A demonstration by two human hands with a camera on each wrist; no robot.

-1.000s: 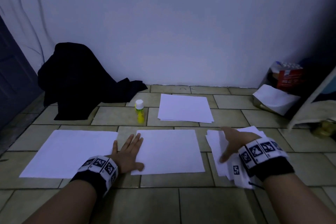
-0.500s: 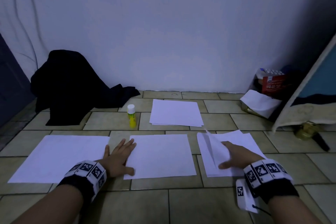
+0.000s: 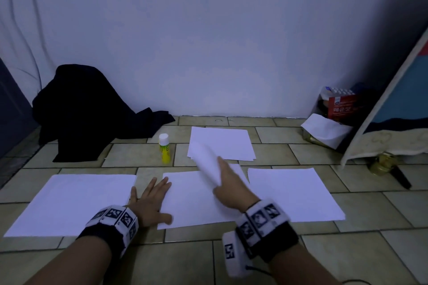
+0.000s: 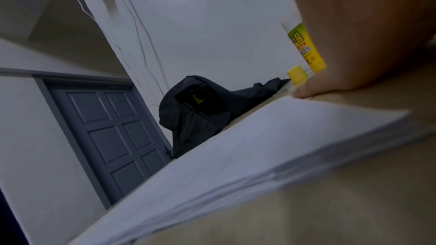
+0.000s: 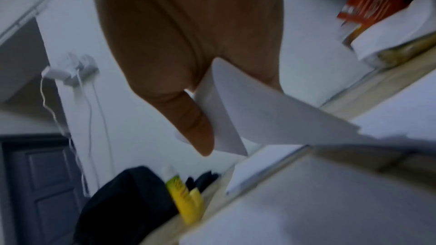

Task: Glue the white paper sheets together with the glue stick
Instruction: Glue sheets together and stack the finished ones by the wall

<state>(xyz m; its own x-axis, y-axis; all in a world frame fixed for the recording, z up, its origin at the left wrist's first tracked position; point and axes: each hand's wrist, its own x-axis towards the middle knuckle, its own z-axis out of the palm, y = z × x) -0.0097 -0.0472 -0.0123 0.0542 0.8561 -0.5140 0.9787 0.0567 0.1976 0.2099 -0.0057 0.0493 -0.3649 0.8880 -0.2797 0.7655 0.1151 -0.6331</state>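
On the tiled floor (image 3: 347,261), the left hand (image 3: 148,203) lies flat with straight fingers on the left edge of the middle sheet (image 3: 192,201). Above it, the right hand (image 3: 231,187) pinches a curled sheet (image 3: 207,162). Farther back stands the glue stick (image 3: 165,148), beside the far paper stack (image 3: 222,143).

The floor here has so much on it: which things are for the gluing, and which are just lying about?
For the job:
- yellow glue stick with white cap, standing upright
- curled white paper sheet, pinched in the right hand
- middle white sheet, left hand flat on its edge
- other white paper piles

Lying about:
- black cloth heap
- red printed box
- grey panelled door
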